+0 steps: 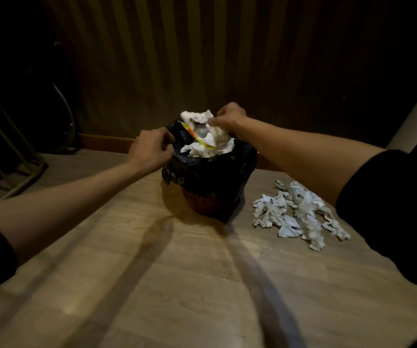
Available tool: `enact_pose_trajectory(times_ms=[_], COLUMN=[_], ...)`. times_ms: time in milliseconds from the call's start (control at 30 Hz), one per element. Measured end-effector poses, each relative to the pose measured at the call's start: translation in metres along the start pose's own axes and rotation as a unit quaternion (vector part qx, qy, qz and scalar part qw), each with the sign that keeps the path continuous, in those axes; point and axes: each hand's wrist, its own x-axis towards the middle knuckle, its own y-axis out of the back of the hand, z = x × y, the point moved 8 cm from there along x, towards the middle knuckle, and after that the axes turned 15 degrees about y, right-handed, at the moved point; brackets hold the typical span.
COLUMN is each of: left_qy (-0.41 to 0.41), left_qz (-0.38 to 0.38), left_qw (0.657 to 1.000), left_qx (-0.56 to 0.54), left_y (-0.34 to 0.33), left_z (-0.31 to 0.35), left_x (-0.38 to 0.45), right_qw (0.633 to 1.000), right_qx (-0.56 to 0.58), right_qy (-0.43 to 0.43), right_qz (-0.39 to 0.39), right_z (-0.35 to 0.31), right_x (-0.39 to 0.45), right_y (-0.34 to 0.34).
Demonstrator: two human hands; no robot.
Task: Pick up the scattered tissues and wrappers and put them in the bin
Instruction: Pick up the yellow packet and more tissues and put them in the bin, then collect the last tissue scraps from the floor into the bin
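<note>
Gripping crumpled tissues (pixel 210 126) over the bin (pixel 210 172) at frame centre, right hand (pixel 230 119); left hand (pixel 152 149) pinches the bin liner (pixel 177 167).

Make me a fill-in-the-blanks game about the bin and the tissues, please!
1. The bin is lined with a bag of the colour ____.
2. The right hand is closed on a clump of ____ at the top of the bin.
3. The left hand pinches the bag's ____.
4. The tissue pile on the floor lies on the ____ side of the bin.

Missing words: black; tissues; edge; right
</note>
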Motion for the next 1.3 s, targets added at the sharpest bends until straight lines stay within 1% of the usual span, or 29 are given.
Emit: enact_pose_trajectory(times_ms=[100,233,333,433,500,567,633,667,733,800,900,967,1033,1100,1167,1233,1300], left_qy=[-0.019,-0.045,-0.089,-0.166,-0.222,-0.253,-0.259,-0.254,-0.236,-0.198,-0.139,-0.091,-0.054,-0.052,-0.057,-0.022,0.023], left_qz=[-0.006,-0.013,-0.053,-0.085,-0.100,-0.118,-0.137,-0.150,-0.185,-0.229,-0.295,-0.361,-0.403,-0.398,-0.382,-0.391,-0.403], left_qw=[1.000,0.999,0.995,0.982,0.969,0.958,0.951,0.949,0.947,0.945,0.933,0.913,0.899,0.905,0.915,0.917,0.913], left_qx=[0.004,0.003,-0.002,0.000,0.034,0.069,0.096,0.106,0.117,0.121,0.150,0.164,0.159,0.143,0.121,0.083,0.067], left_y=[0.000,-0.010,-0.031,-0.058,-0.078,-0.102,-0.126,-0.140,-0.171,-0.208,-0.267,-0.311,-0.348,-0.374,-0.391,-0.405,-0.417], left_z=[-0.003,0.006,0.031,0.071,0.100,0.123,0.141,0.148,0.157,0.162,0.167,0.165,0.160,0.161,0.166,0.167,0.165], left_x=[-0.012,-0.023,-0.033,-0.050,-0.066,-0.080,-0.089,-0.091,-0.090,-0.085,-0.078,-0.079,-0.081,-0.081,-0.083,-0.090,-0.097], right_qw=[1.000,0.999,0.997,0.994,0.992,0.989,0.983,0.979,0.963,0.943,0.914,0.903,0.888,0.849,0.820,0.814,0.816], right_qx=[-0.025,-0.048,-0.075,-0.103,-0.123,-0.139,-0.154,-0.167,-0.206,-0.235,-0.251,-0.246,-0.268,-0.332,-0.363,-0.358,-0.342], right_qy=[0.014,0.018,0.024,0.018,-0.007,-0.048,-0.095,-0.114,-0.139,-0.160,-0.192,-0.181,-0.119,-0.037,-0.006,-0.020,-0.038], right_qz=[-0.001,-0.002,-0.008,-0.005,0.010,0.015,-0.007,-0.030,-0.101,-0.175,-0.253,-0.302,-0.354,-0.409,-0.443,-0.458,-0.465], right_z=[-0.001,0.012,0.035,0.075,0.110,0.150,0.188,0.206,0.237,0.264,0.307,0.330,0.347,0.357,0.368,0.383,0.397], right_x=[0.004,0.003,-0.009,-0.029,-0.045,-0.061,-0.079,-0.087,-0.100,-0.115,-0.145,-0.165,-0.178,-0.189,-0.198,-0.207,-0.213], right_y=[-0.003,0.018,0.046,0.082,0.108,0.127,0.137,0.139,0.139,0.135,0.122,0.103,0.079,0.058,0.044,0.038,0.035])
